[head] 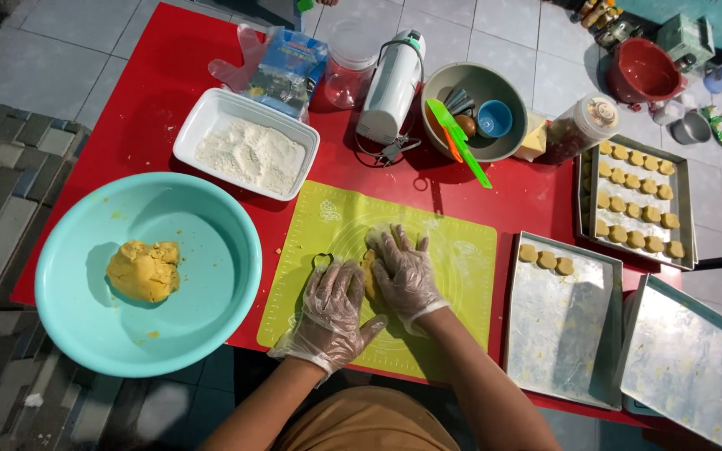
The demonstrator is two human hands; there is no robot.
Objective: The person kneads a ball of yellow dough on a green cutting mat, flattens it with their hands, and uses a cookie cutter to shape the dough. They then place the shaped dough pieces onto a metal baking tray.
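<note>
Two gloved hands press yellow dough flat on a green mat.

A blue bag (292,68) sits behind the white flour tray (246,142). The green mat (453,259) lies between the big teal bowl (211,242) and a shiny tray (561,326), with bare mat on the right. The left hand (332,311) and right hand (403,271) lie open and flat, side by side on the dough (369,280), gripping nothing.

A soft plastic bag (292,67), mostly blue with a printed picture and clear edges, lies at the far edge of the red table (160,92), just behind a white rectangular tub of flour (246,144). A small green and white packet (720,125) lies on the tiled floor at far right. No signs or screens show.
</note>
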